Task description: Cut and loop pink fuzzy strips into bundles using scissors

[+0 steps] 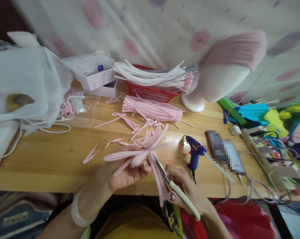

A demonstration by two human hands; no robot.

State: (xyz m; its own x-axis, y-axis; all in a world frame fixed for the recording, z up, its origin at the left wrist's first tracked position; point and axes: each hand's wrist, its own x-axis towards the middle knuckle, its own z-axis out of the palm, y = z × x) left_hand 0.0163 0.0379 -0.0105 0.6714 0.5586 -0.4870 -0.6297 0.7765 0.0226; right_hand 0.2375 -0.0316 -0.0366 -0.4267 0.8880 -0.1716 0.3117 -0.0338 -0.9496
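Note:
My left hand is closed around a cluster of looped pink pipe cleaners, whose strands fan out to several sides. A white bracelet circles the left wrist. In my right hand is a pair of scissors with pale handles. Their blades reach up and left to the middle of the cluster, beside the strands that hang down. Whether the blades touch a strand I cannot tell. Behind the cluster, a bundle of pink pipe cleaners lies on the wooden table, with loose bent pieces in front of it.
A blue glue gun stands right of my hands, near a pixelated object. Behind are a red basket with white pipe cleaners, a white foam head and boxes. A tape measure lies left; cables trail right.

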